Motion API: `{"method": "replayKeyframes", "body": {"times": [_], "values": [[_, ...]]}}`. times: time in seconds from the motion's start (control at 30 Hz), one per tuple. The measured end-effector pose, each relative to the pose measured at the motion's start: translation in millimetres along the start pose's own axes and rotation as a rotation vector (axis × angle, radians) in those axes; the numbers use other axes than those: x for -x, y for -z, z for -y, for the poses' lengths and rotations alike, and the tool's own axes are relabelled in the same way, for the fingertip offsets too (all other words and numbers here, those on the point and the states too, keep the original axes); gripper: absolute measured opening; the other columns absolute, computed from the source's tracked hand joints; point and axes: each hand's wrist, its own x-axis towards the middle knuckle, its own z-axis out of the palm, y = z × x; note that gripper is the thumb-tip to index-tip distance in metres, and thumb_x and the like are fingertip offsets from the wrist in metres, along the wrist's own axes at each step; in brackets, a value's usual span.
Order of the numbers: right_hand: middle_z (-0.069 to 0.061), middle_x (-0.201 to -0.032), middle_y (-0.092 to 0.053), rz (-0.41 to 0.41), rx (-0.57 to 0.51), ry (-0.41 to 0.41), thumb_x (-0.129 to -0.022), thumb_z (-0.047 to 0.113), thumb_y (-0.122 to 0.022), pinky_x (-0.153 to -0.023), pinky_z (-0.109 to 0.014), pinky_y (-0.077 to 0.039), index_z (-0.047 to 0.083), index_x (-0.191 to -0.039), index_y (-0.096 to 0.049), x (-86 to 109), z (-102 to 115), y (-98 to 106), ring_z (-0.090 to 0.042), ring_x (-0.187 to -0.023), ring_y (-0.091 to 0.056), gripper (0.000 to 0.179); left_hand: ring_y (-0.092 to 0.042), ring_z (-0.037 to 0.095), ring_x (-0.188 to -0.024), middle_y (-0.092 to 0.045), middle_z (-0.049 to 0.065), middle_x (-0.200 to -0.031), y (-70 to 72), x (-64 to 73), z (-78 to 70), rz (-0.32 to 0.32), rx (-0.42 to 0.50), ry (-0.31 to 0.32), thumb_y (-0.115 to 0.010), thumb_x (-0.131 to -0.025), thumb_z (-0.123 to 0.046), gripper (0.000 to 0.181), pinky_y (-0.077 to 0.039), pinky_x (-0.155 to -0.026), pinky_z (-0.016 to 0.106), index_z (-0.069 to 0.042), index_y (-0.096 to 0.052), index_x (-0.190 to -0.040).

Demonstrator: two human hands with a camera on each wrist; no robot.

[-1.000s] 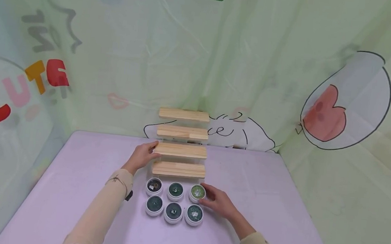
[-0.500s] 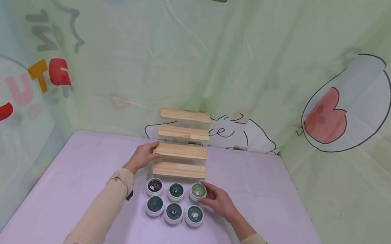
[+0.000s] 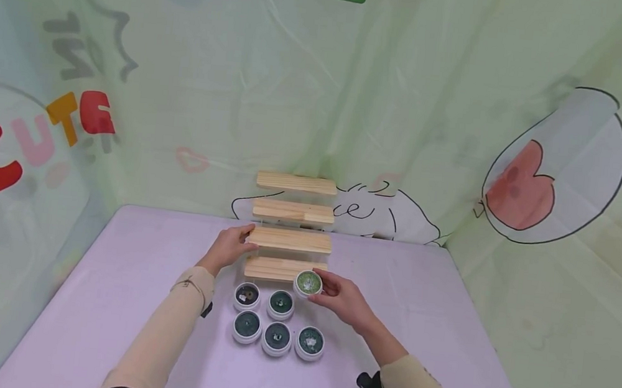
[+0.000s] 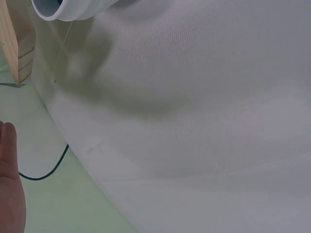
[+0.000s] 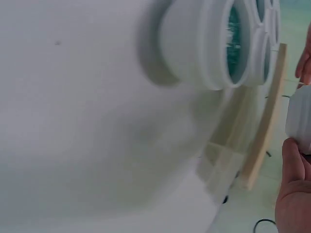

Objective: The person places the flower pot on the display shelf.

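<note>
My right hand (image 3: 343, 298) grips a small white round jar (image 3: 308, 283) with a bright green top, raised in front of the lowest step of the wooden rack. In the right wrist view the jar's white side (image 5: 300, 119) shows against the fingers. My left hand (image 3: 227, 248) holds the left end of the rack's second step from the bottom (image 3: 291, 239), thumb in front and fingers behind. Five-sided gaps aside, several more white jars with dark green tops, one (image 3: 280, 303) just below the lowest step (image 3: 272, 269), stand in two rows.
The rack's upper steps (image 3: 294, 211) rise in front of a pale green printed curtain (image 3: 230, 99) at the table's back edge. A lilac cloth covers the table (image 3: 158, 267). The nearest front-row jar (image 3: 310, 342) stands below my right hand.
My right hand has lifted the bright green jar from the right end of the back row, up and slightly left toward the lowest step. My left hand stays on the rack.
</note>
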Motion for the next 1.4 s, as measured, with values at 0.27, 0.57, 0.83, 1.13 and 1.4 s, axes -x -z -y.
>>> {"method": "replayKeyframes", "body": {"times": [0.27,0.57,0.83,1.13,1.4], "values": [[-0.012,-0.135,-0.059,-0.063,-0.044,-0.021,-0.083,0.016,-0.079,-0.098,-0.031,-0.052,0.006,-0.141,-0.052,-24.7,39.8,1.0,-0.023,-0.124,-0.057,0.065,-0.049,0.035,-0.129,-0.045,0.023,-0.145,-0.5,-0.6,-0.3,-0.015,-0.043,-0.017,-0.069,-0.092,-0.015,0.065,-0.047,-0.104,0.041,0.007,-0.038,-0.145],[-0.011,-0.142,-0.054,-0.163,-0.084,-0.022,-0.085,0.018,-0.078,-0.103,-0.032,-0.048,0.006,-0.143,-0.049,-63.1,72.6,7.6,-0.022,-0.129,-0.052,0.066,-0.048,0.034,-0.13,-0.043,0.022,-0.146,-2.4,-2.1,0.1,-0.006,-0.026,-0.012,-0.069,-0.092,-0.014,0.065,-0.046,-0.105,0.04,0.006,-0.039,-0.145],[-0.011,-0.142,-0.053,-0.238,-0.13,-0.009,-0.087,0.018,-0.076,-0.103,-0.031,-0.049,0.003,-0.144,-0.047,-95.1,100.6,3.0,-0.019,-0.128,-0.053,0.066,-0.049,0.034,-0.13,-0.043,0.022,-0.146,0.4,-2.2,-0.7,-0.004,-0.018,-0.01,-0.069,-0.092,-0.015,0.065,-0.046,-0.105,0.04,0.006,-0.039,-0.146],[-0.007,-0.146,-0.049,-0.303,-0.059,-0.032,-0.088,0.025,-0.075,-0.102,-0.032,-0.049,0.011,-0.148,-0.044,-115.0,128.1,-1.8,-0.02,-0.131,-0.049,0.069,-0.05,0.036,-0.128,-0.046,0.022,-0.144,2.0,-2.4,-3.0,-0.011,-0.048,-0.012,-0.07,-0.092,-0.016,0.064,-0.046,-0.105,0.043,0.006,-0.041,-0.145],[-0.007,-0.14,-0.056,-0.352,-0.009,-0.009,-0.087,0.024,-0.076,-0.099,-0.031,-0.051,0.009,-0.142,-0.051,-134.4,139.3,-6.1,-0.02,-0.124,-0.055,0.062,-0.048,0.035,-0.13,-0.042,0.021,-0.148,2.6,-0.3,-8.1,0.008,-0.036,0.019,-0.069,-0.092,-0.015,0.065,-0.045,-0.106,0.041,0.005,-0.039,-0.146]]}}
